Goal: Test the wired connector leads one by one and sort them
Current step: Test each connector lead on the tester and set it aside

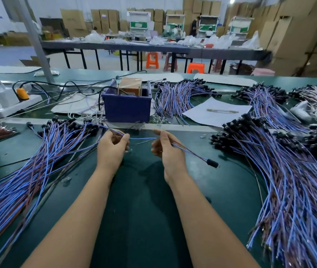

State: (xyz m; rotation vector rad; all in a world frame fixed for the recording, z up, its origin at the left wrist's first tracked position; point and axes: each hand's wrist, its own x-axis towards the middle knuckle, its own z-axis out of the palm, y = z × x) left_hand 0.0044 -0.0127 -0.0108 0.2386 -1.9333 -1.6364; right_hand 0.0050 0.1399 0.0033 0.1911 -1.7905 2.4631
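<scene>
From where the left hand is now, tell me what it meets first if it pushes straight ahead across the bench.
Likely the blue box. The left hand, pinching one lead, points up the table toward it; a pale strip lies flat between them. Depth is unclear.

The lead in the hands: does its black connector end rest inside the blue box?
No: the lead's black connector hangs to the right of the right hand, above the green table, well away from the blue box.

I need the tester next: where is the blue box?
In the head view the blue box sits centre, across the table beyond both hands, between the white power strip on its left and a white paper sheet on its right.
</scene>
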